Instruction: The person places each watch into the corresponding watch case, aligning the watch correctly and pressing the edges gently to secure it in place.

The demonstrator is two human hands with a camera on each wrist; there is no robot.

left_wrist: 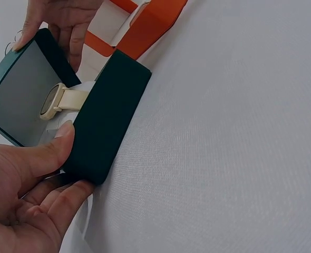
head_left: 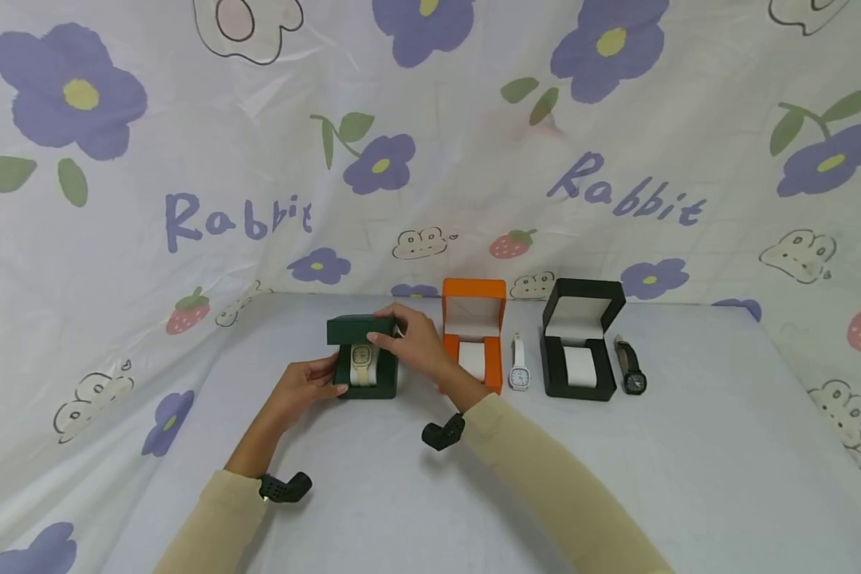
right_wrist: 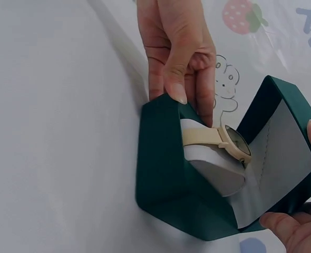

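Observation:
A dark green watch box (head_left: 373, 392) stands at the left of the row, its lid (head_left: 347, 331) partly raised. Inside, a cream-strapped watch (head_left: 361, 357) is wrapped round a white cushion (right_wrist: 213, 167). My left hand (head_left: 297, 392) grips the base at its left side, with the thumb on the front rim, as the left wrist view shows. The lid's right side is pinched by my right hand (head_left: 419, 343), thumb at the front edge and fingers behind. In the right wrist view, the watch face (right_wrist: 235, 142) tilts toward the lid's pale lining.
An open orange watch box (head_left: 473, 287) is just right of the green one, partly behind my right wrist. A white watch (head_left: 520, 375) lies beside it. Farther right are an open black watch box (head_left: 581, 391) and a black watch (head_left: 633, 375). Patterned cloth (head_left: 430, 199) hangs behind.

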